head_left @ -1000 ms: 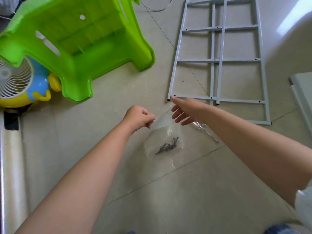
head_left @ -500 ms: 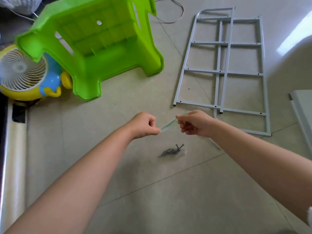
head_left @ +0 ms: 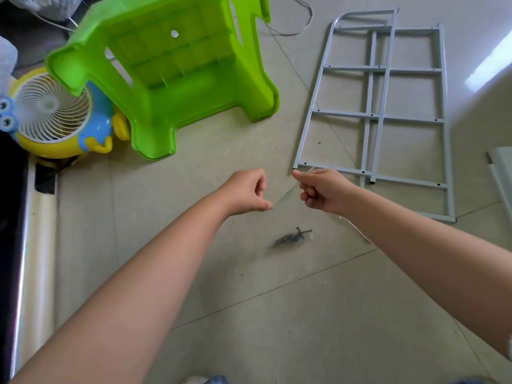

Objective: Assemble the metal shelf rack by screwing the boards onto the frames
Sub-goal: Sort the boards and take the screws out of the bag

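A person's two bare forearms reach forward over a pale tiled floor. The left hand and the right hand are close together, each with fingers curled and thumb pinched against the top edge of a clear plastic bag, which stretches between them as a thin, almost see-through strip. Below the two hands, at the bottom of the bag, is a small cluster of dark screws; whether it rests on the floor or hangs just above it cannot be told. Just beyond the right hand, two grey metal frames lie flat on the floor, overlapping, with their near left corner right by that hand's knuckles. Beyond the left hand sits an overturned bright green plastic stool, and to its left a yellow and blue cartoon-shaped fan. At the far right edge, a grey board is partly in view.
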